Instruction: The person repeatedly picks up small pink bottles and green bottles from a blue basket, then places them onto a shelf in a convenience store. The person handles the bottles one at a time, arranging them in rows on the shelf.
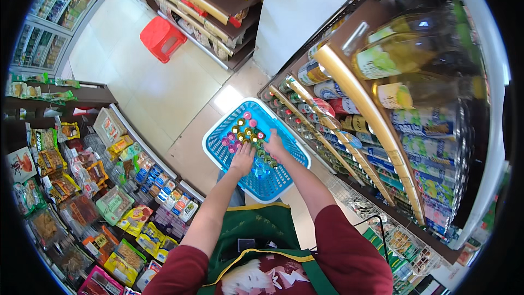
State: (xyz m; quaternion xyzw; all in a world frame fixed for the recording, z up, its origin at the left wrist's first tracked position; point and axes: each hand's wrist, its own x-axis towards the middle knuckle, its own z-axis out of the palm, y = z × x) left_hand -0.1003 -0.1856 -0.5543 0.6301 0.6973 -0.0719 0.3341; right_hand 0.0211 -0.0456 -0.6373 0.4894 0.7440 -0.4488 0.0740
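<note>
A blue plastic basket with a white rim point(211, 133) stands before me, holding several small upright bottles grouped by colour. Pink-capped bottles point(247, 115) and gold-capped bottles point(241, 122) are at its far side. Magenta-capped bottles point(225, 141) sit toward the left, green bottles point(261, 154) in the middle, and clear blue bottles point(258, 172) nearest me. My left hand point(245, 159) reaches in, fingertips at the magenta and gold caps. Beside the green bottles is my right hand point(275, 146), thumb raised; its fingers are partly hidden, so its grip is unclear.
Shelving with bottles and cans point(327, 90) rises close on the right. A low shelf of packaged snacks point(114, 200) curves along the left. Beyond the basket, a red plastic stool point(161, 39) stands on the tiled floor point(163, 86) by another snack shelf point(196, 4).
</note>
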